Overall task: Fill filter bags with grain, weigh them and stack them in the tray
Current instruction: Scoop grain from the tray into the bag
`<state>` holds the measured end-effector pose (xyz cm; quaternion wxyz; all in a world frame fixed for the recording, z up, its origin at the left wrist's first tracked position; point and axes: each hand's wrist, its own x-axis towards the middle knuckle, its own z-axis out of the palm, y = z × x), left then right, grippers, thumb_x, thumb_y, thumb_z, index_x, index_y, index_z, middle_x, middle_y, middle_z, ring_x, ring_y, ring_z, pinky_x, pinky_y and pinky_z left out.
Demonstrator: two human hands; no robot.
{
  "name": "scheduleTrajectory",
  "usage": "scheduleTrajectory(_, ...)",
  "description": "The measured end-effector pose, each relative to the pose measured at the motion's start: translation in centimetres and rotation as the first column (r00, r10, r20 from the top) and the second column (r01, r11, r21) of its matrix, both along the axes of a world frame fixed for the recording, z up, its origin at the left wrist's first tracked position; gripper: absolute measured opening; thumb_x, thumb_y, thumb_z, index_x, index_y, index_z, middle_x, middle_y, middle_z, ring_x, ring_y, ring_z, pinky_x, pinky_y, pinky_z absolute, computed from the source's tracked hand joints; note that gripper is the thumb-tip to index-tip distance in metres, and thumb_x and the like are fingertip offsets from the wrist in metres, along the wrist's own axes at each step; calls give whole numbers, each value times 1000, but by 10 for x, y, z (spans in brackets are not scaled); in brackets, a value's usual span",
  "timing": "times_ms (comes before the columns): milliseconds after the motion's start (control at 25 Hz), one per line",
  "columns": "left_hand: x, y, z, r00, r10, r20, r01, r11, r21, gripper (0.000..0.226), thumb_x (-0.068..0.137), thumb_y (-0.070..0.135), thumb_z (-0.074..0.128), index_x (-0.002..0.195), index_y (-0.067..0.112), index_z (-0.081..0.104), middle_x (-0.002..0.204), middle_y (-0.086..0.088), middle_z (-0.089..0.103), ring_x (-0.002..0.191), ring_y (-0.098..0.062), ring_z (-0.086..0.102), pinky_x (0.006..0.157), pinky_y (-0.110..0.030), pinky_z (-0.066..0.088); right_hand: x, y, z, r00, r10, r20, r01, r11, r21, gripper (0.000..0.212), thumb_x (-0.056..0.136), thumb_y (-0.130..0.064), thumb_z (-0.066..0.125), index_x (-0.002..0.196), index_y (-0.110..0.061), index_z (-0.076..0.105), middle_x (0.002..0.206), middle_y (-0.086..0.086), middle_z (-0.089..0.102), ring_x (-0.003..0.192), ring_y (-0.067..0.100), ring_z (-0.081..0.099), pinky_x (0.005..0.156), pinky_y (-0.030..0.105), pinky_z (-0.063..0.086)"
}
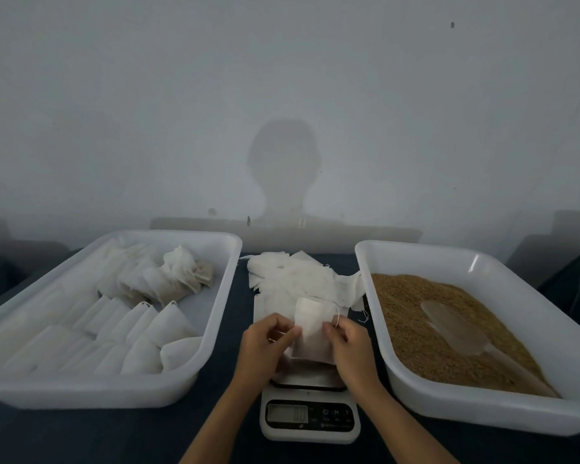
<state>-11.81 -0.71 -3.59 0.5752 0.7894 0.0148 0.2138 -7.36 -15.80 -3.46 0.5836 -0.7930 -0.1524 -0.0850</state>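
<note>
Head view is showing both hands holding one filter bag (312,333) above the scale (310,416) at the near middle of the worktop (114,437): the left hand (265,346) is pinching its left edge, and the right hand (350,346) is pinching its string. Filled bags are lying in the left tray (215,316), and grain (416,316) is filling the right tray (482,406).

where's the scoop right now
In the head view the scoop lies on the grain in the right-hand tray, right of the scale; neither hand touches it.
</note>
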Motion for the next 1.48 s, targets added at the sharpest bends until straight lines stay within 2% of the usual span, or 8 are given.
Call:
scheduleTrajectory(120,0,-4,-8,997,75,12,-76,985,157,19,84,20,70,70,29,60,70,13,63,67,-2,54,62,-10,41,2,-7,-13,989,-39,142,57,990,-127,21,92,-14,59,73,-4,60,67,8,60,64,15,56,65,40,46)
scheduleTrajectory(240,-1,-2,-14,984,173,50,-180,944,276,15,80,21,73,72,26,61,75,15,59,75,-3,48,65,-6,36,5,-11,-21,940,-54,336,138,963,-232,6,88,-10,65,86,-11,70,88,-4,67,86,12,58,79,28,48)
scheduleTrajectory(360,-1,2,-16,982,148,113,-177,930,322,11,80,17,74,84,21,64,93,18,58,95,1,46,79,-7,35,6,-11,-27,955,-77,288,124,981,-148,21,90,-6,61,108,-13,69,110,-12,61,108,8,53,97,24,40)
scheduleTrajectory(480,-1,8,-15,972,202,123,-222,958,182,12,83,15,71,87,23,64,93,16,60,94,2,48,77,-10,40,5,-18,-29,957,-36,289,56,997,-61,29,94,-5,54,112,-27,61,116,-22,57,112,-6,51,98,12,36)
scheduleTrajectory(640,0,21,-14,954,294,60,-291,955,-58,7,88,18,64,86,24,62,88,6,64,84,-4,57,71,-12,42,6,-31,-31,976,-16,218,7,999,43,27,98,-14,47,117,-28,61,119,-23,59,116,1,53,100,23,40)
scheduleTrajectory(760,0,25,-16,952,307,-20,-307,943,-132,5,90,22,62,86,25,61,88,6,64,81,4,57,68,-9,43,4,-33,-32,984,8,176,-16,999,40,29,97,-16,49,120,-30,58,125,-21,56,120,-1,49,102,26,39)
scheduleTrajectory(1120,-1,24,-20,946,319,-52,-323,935,-148,7,89,19,63,83,22,62,84,5,64,79,-3,57,69,-14,41,4,-34,-35,988,53,148,-68,993,94,30,98,-15,48,123,-30,55,127,-18,55,123,1,48,103,25,37)
scheduleTrajectory(1480,-2,23,-21,952,303,-33,-305,943,-134,8,89,17,63,82,22,62,83,5,63,77,0,57,69,-16,42,5,-35,-35,984,59,167,-74,994,85,28,97,-13,48,121,-26,56,124,-16,58,120,2,51,102,26,38)
